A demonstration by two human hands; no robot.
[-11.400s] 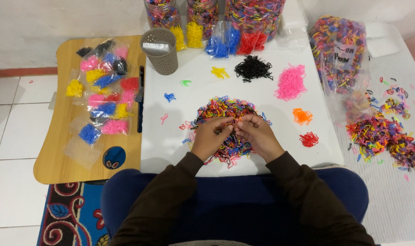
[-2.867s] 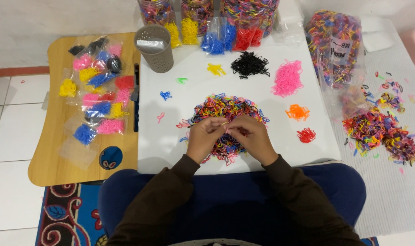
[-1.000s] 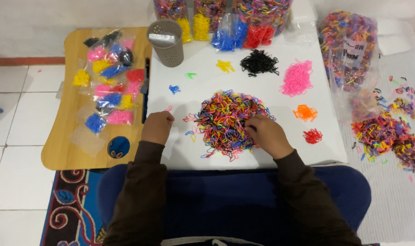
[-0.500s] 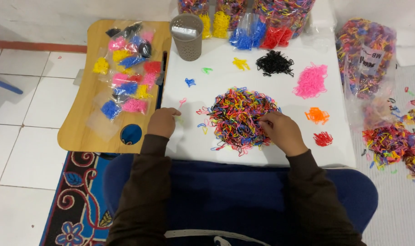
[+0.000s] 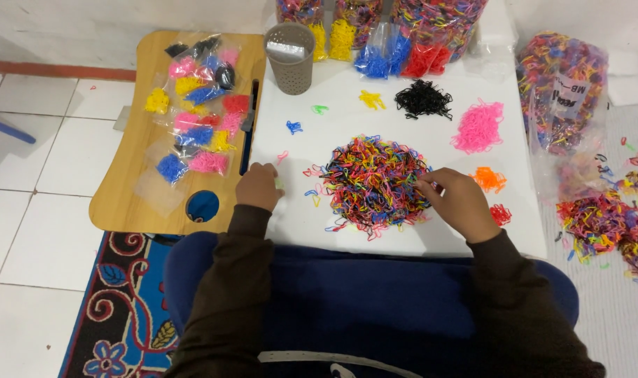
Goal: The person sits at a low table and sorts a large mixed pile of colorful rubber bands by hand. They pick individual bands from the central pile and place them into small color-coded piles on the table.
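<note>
Right hand (image 5: 457,203) is pinching at the right edge of the mixed rubber band pile (image 5: 375,183), mid-tabletop (image 5: 403,238); fingers curled, can't tell if holding any. Left hand (image 5: 258,186) is resting loosely closed w/ nothing visible, left of pile. Risk: sleeve dragging bands into the orange pile (image 5: 488,178).

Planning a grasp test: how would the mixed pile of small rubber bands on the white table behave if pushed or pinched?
The mixed pile would probably spread rather than slide whole: strays already lie around its edge. The bands look thin and floppy, so likely light, and tangled enough that a pinch by the right hand may lift several together.
</note>
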